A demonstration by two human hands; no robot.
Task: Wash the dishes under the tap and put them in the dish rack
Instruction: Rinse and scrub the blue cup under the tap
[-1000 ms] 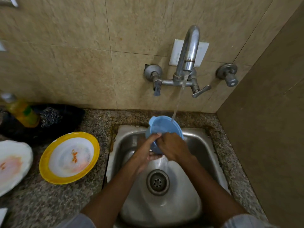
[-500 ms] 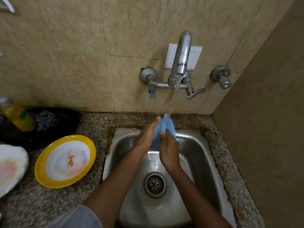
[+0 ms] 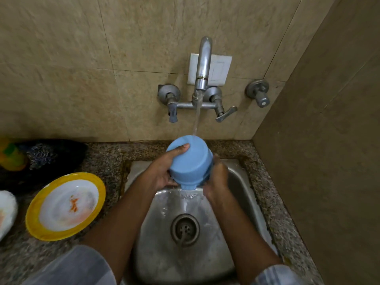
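Bowl (image 3: 190,161), plain blue, sits upside down between both hands above the sink (image 3: 242,182): left hand (image 3: 162,173) fingers (image 3: 181,148) curl over its base, right hand (image 3: 217,177) grips the rim side. Forearms slant up from below. Tap (image 3: 203,64) water strikes the bowl's far edge and runs off.

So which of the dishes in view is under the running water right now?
The blue bowl, held bottom-up over the sink in both hands. The yellow-rimmed plate and the white plate sit unwashed on the counter to the left, still stained orange.
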